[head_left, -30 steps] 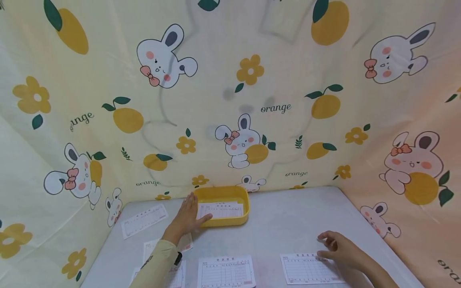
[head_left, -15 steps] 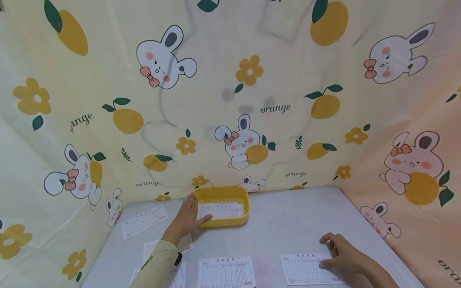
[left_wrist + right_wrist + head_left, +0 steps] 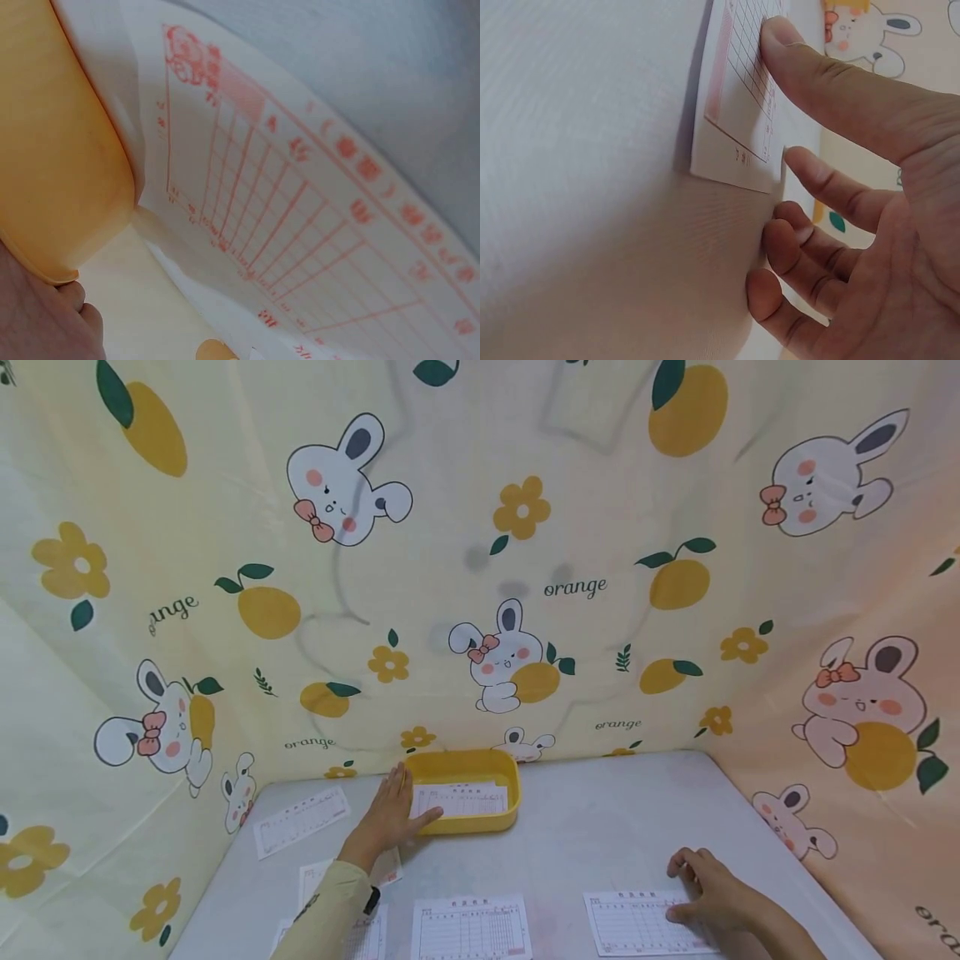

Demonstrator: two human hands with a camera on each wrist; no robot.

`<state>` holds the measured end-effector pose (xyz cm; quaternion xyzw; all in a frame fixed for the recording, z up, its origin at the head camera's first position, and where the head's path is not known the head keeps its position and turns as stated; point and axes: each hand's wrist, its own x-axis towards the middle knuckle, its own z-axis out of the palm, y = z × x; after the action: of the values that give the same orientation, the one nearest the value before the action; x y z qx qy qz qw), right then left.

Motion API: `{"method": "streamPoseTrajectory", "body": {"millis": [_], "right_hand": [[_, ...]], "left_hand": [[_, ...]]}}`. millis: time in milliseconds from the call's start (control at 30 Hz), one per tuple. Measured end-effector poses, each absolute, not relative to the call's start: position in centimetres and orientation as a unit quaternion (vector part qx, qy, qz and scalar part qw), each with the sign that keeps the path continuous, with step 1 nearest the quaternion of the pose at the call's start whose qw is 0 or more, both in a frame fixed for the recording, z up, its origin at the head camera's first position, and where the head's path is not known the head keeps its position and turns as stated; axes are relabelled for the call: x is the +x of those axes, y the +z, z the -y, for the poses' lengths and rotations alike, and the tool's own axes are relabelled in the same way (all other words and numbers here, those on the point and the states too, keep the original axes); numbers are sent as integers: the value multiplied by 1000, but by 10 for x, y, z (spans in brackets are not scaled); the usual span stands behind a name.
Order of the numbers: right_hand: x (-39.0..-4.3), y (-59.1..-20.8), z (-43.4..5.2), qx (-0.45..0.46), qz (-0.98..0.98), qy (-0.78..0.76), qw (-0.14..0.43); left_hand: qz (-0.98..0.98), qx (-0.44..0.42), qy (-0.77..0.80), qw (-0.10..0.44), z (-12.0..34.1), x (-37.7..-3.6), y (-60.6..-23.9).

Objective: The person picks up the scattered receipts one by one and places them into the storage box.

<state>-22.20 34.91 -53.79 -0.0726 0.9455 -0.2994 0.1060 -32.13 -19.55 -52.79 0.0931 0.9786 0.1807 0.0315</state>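
At the head view's lower right my right hand (image 3: 708,897) is over the right end of a white printed form (image 3: 637,918), which lies flat on the table. In the right wrist view the thumb (image 3: 784,37) rests on the form's (image 3: 739,112) gridded face; the index fingertip is at its edge, and the other fingers are loosely bent against the tabletop. My left hand (image 3: 386,814) lies along the left wall of a yellow tray (image 3: 517,789), fingers stretched, thumb over its front corner. Several printed forms (image 3: 461,800) are inside the tray.
Another form (image 3: 471,927) lies at the front middle. More slips lie on the left: one at the back left (image 3: 302,821), others partly under the left forearm. A patterned yellow cloth (image 3: 480,568) encloses the table (image 3: 600,818) at the back and both sides.
The right hand has shifted slightly right and down, and its thumb has come down along the form's right part. The left hand and the tray stay where they were.
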Motion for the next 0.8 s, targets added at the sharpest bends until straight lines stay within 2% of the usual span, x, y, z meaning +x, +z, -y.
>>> {"method": "streamPoseTrajectory", "body": {"millis": [800], "right_hand": [[-228, -538, -347, -90, -938, -315, 111]], "left_hand": [[-978, 92, 183, 32, 196, -322, -528]]}}
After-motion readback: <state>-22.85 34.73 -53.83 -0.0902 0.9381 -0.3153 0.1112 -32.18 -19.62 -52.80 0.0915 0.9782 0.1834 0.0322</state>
